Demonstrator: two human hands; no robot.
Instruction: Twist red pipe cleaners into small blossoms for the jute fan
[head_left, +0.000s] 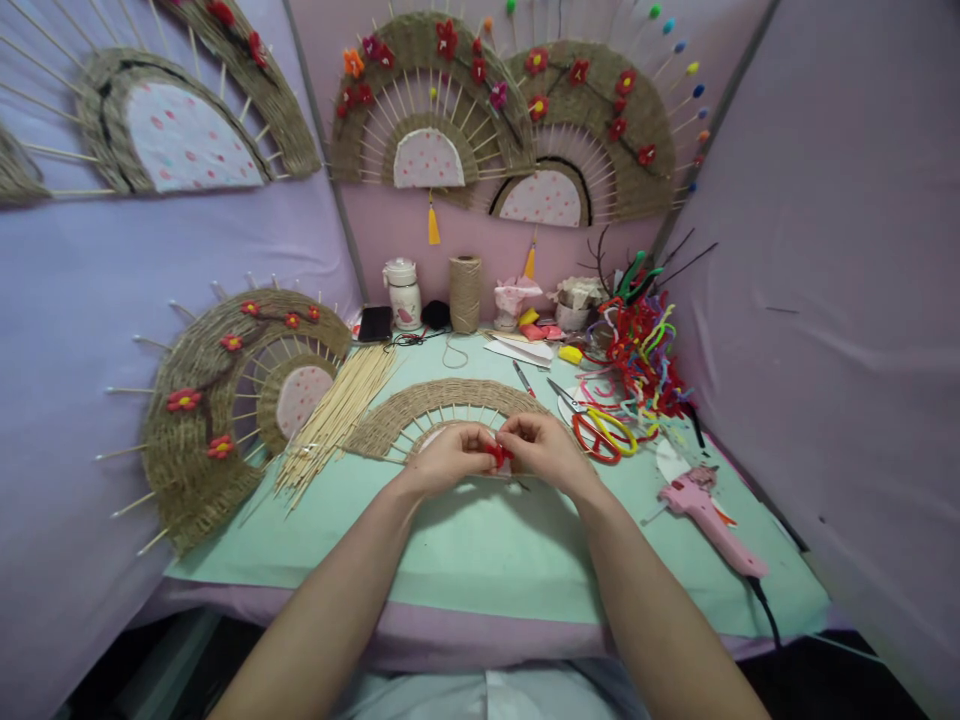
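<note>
Head view. Clock directions from the red piece, which sits between both hands, over the lower edge of the table fan. Fingers cover most of it; outline hard to make out.

Left hand, at 9 o'clock: fingers curled, thumb and fingertips pinched nearly together on the red piece. Right hand, at 3: likewise curled, fingertips pinching it. Undersides of both out of sight. Hands also hide the fan's lower middle.

Red piece: pointing and long axis cannot be told. Fan: long axis 9 to 3, arch toward 12.

Scissors between 2 and 3, blades toward 10. Glue gun between 3 and 4, nozzle toward 8. Sticks between 9 and 10. Wall fan between 10 and 11, cut off by frame edge.
</note>
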